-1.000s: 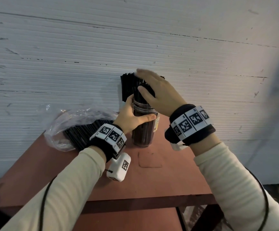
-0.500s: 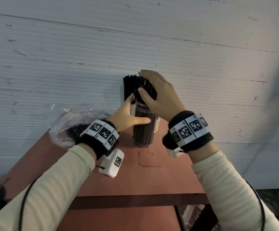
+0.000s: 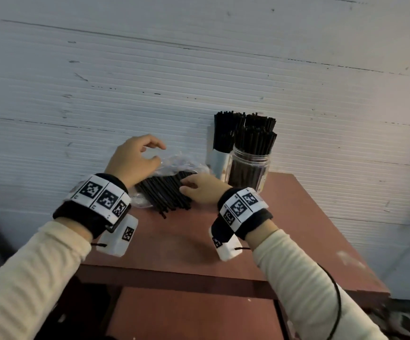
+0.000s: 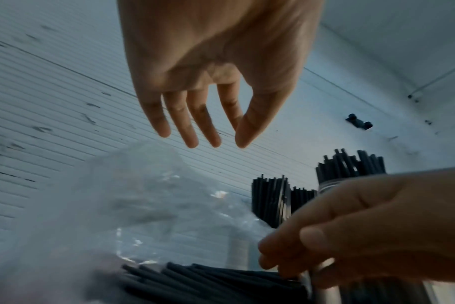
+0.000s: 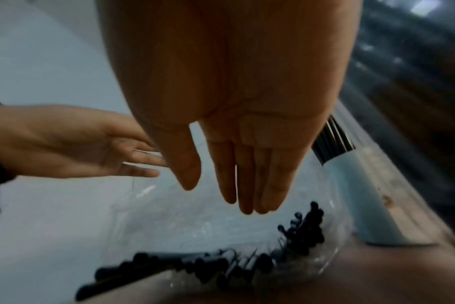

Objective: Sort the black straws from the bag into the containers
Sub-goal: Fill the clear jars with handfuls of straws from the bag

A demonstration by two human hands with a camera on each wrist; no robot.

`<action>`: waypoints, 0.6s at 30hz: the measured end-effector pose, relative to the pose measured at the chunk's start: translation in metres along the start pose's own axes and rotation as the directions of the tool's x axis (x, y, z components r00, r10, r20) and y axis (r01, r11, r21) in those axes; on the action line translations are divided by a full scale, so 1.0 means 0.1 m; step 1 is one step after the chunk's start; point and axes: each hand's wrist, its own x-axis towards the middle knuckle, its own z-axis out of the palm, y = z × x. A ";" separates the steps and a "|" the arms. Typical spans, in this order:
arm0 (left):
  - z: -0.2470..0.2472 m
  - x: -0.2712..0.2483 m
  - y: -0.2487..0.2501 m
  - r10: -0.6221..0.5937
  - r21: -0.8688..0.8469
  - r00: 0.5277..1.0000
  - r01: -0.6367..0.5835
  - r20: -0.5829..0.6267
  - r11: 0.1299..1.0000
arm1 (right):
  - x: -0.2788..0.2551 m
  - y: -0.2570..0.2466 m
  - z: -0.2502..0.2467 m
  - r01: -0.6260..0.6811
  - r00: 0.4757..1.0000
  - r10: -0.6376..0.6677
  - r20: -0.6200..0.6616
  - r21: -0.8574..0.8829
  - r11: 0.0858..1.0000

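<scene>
The loose black straws (image 3: 167,192) lie in a flat pile on the red-brown table (image 3: 297,217), with their far ends inside the mouth of the clear plastic bag (image 3: 174,163) and their near ends projecting out of it toward me. The bag sits against the white ribbed wall (image 3: 199,69), to the left of the containers.

My right hand (image 3: 202,190) is lowered onto the right side of the pile. In the right wrist view its fingers (image 5: 247,181) are straight and held together, thumb slightly apart, pointing down at the straw ends. In the left wrist view the fingertips appear bent onto the straws; I cannot tell whether any straw is actually gripped.

My left hand (image 3: 132,160) is raised above the bag, clear of it. Its fingers (image 4: 190,123) are relaxed and slightly spread, thumb close to the forefinger, holding nothing.

To the right of the bag, the clear jar (image 3: 250,170) stands upright, packed with upright black straws (image 3: 255,141). Just behind and left of it, a white container (image 3: 219,163) also holds a bundle of straws, touching or nearly touching the wall.

Both wrists carry black bands with printed marker tiles (image 3: 103,196), and both sleeves (image 3: 39,266) are cream-coloured.
</scene>
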 end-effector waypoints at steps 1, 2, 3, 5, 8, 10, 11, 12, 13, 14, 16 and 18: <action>-0.05 0.01 -0.08 -0.024 0.053 0.998 0.021 0.063 0.998 | 0.05 -0.02 0.03 -0.010 1.000 0.011 0.027 -0.031 0.999; -0.09 0.02 -0.15 -0.046 0.098 0.989 0.033 0.140 0.995 | 0.11 -0.03 0.06 -0.025 0.999 0.027 0.045 -0.053 0.998; -0.13 0.02 -0.22 -0.054 0.129 0.976 0.027 0.212 0.991 | 0.17 -0.03 0.08 -0.048 0.996 0.053 0.067 -0.065 0.997; -0.18 0.02 -0.33 -0.077 0.157 0.943 0.027 0.324 0.987 | 0.29 -0.02 0.13 -0.087 0.989 0.096 0.112 -0.086 0.992; -0.19 0.01 -0.38 -0.094 0.181 0.921 0.026 0.379 0.983 | 0.45 0.02 0.22 -0.134 0.979 0.159 0.129 -0.188 0.973; -0.17 0.03 -0.40 -0.083 0.183 0.921 0.013 0.380 0.983 | 0.51 0.03 0.24 -0.177 0.973 0.205 0.103 -0.230 0.957; -0.16 0.04 -0.40 -0.080 0.183 0.923 0.010 0.377 0.983 | 0.50 0.01 0.22 -0.187 0.972 0.212 0.098 -0.218 0.958; -0.16 0.06 -0.42 -0.085 0.187 0.924 0.015 0.374 0.982 | 0.52 0.02 0.21 -0.189 0.973 0.211 0.098 -0.193 0.963; -0.15 0.07 -0.42 -0.089 0.194 0.926 0.017 0.367 0.981 | 0.52 0.02 0.19 -0.191 0.973 0.209 0.101 -0.164 0.968; -0.14 0.09 -0.43 -0.095 0.197 0.929 0.024 0.359 0.980 | 0.53 0.02 0.19 -0.197 0.972 0.212 0.102 -0.138 0.971; -0.13 0.11 -0.43 -0.091 0.176 0.935 0.031 0.343 0.984 | 0.52 0.02 0.19 -0.197 0.973 0.209 0.096 -0.117 0.973; -0.12 0.14 -0.42 -0.076 0.132 0.945 0.035 0.317 0.991 | 0.52 0.01 0.20 -0.185 0.977 0.196 0.086 -0.121 0.975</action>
